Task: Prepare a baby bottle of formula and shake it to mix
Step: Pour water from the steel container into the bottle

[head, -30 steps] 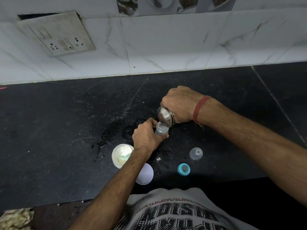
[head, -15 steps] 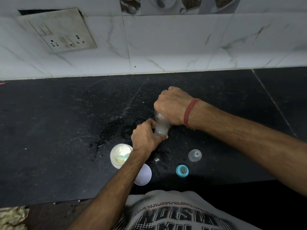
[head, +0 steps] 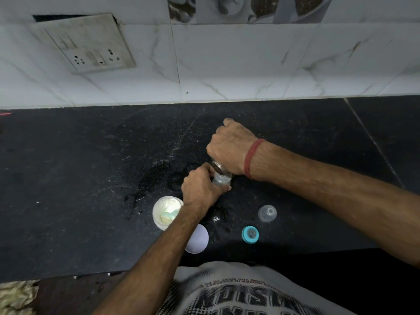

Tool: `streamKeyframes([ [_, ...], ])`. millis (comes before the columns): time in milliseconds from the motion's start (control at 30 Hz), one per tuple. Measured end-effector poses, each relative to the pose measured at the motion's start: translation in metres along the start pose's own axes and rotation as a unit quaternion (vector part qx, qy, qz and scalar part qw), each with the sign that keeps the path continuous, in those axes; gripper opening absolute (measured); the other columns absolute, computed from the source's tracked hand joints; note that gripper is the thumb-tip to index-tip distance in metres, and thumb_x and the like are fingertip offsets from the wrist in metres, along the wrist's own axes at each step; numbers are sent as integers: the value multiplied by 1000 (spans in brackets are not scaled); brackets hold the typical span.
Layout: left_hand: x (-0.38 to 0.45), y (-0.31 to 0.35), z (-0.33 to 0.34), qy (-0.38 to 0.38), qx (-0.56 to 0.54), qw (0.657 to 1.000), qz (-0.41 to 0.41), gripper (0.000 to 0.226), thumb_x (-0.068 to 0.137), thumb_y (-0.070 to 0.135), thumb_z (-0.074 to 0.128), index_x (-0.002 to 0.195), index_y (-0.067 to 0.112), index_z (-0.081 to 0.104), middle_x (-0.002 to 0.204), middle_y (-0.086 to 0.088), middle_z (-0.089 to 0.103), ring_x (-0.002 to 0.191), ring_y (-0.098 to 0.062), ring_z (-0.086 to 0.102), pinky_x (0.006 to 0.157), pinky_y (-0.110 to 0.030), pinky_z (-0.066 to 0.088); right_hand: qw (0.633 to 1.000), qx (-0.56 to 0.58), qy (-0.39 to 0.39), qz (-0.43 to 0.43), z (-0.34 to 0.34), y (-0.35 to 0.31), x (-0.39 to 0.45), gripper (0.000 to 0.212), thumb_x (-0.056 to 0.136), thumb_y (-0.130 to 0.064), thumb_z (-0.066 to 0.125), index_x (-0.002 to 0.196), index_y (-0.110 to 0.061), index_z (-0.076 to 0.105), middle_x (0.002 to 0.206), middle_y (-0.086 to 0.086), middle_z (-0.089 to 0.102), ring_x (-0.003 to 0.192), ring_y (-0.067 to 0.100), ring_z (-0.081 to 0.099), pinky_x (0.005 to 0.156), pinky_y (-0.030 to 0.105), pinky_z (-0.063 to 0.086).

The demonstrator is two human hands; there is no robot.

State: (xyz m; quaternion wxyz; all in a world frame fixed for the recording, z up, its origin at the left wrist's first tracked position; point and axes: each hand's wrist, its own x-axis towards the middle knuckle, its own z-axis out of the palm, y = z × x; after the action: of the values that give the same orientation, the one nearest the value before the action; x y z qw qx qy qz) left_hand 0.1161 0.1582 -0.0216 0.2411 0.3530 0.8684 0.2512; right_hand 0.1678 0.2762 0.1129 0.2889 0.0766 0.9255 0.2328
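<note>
On the black counter [head: 91,178] my left hand [head: 200,189] grips a small clear baby bottle [head: 221,179] that stands upright. My right hand [head: 229,148] holds a steel cup [head: 217,167] tipped steeply over the bottle's mouth; only the cup's rim shows under my fingers. An open white tub of formula powder [head: 167,211] with a pale green scoop inside sits just left of my left wrist. The teal bottle ring with its teat [head: 250,234] and a clear dome cap [head: 267,213] lie to the right near the counter's front.
The tub's white lid [head: 198,239] lies flat beside my left forearm. Spilled powder and wet patches speckle the counter around the bottle. A tiled wall with a socket plate [head: 91,44] rises behind. Crumpled cloth [head: 16,296] lies at the bottom left.
My right hand has tipped the steel cup further over the bottle, so its round mouth no longer faces me. My left hand has kept its grip on the bottle.
</note>
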Motion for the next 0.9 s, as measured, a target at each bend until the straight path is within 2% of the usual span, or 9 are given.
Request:
streamKeyframes([
  [67,1,0,-1,-2,0,1000,-4,60,68,59,102,111,34,67,100,14,75,97,-15,74,82,-33,55,998,50,32,24,-3,6,-14,13,104,-36,66,107,-24,66,102,2,70,106,25,68,102,46,45],
  [167,2,3,-3,-19,-7,1000,-11,58,69,55,103,103,34,61,88,15,67,88,-14,68,76,-32,49,979,173,89,56,6,16,-34,20,95,-36,77,114,-29,73,101,-3,74,102,21,70,95,42,49],
  [333,5,4,-4,-33,-22,999,-21,62,70,52,104,108,30,60,101,10,76,97,-17,73,80,-33,51,896,402,105,155,60,30,-58,64,68,-46,99,124,-44,67,105,-15,75,101,18,68,82,36,46],
  [433,4,1,-2,-36,-40,998,-39,63,68,51,105,107,29,61,99,10,74,97,-17,72,82,-34,54,823,525,99,192,100,20,-67,78,69,-41,102,137,-44,64,112,-13,75,101,17,67,94,40,54],
  [567,5,4,-4,-50,-45,997,-42,61,69,46,106,104,29,59,100,9,74,98,-16,72,81,-33,54,683,679,149,226,142,8,-66,88,68,-36,104,145,-45,63,119,-3,76,109,20,72,105,39,57],
  [667,1,7,-4,-52,-40,997,-32,60,69,39,106,103,29,57,100,8,74,96,-16,72,78,-32,52,585,748,207,236,162,-1,-55,85,70,-26,103,143,-44,64,111,-2,77,93,14,66,97,34,59],
  [733,-3,7,-2,-47,-47,997,-29,58,70,37,105,101,29,56,95,11,72,92,-15,71,77,-31,50,527,783,232,235,164,-6,-44,80,74,-12,100,141,-41,65,116,-4,81,104,14,72,102,33,59],
  [800,-8,6,1,-44,-53,997,-29,57,70,37,104,100,31,56,94,11,72,92,-15,72,79,-32,55,492,805,241,230,163,-7,-30,83,76,-6,98,147,-31,63,123,-2,81,120,20,75,111,38,56],
  [900,-17,3,4,-43,-55,997,-29,56,70,38,103,99,33,56,93,11,74,92,-15,74,84,-37,61,488,821,224,192,159,-9,-9,83,77,-2,97,150,-20,61,125,2,81,123,21,75,116,42,53],
])
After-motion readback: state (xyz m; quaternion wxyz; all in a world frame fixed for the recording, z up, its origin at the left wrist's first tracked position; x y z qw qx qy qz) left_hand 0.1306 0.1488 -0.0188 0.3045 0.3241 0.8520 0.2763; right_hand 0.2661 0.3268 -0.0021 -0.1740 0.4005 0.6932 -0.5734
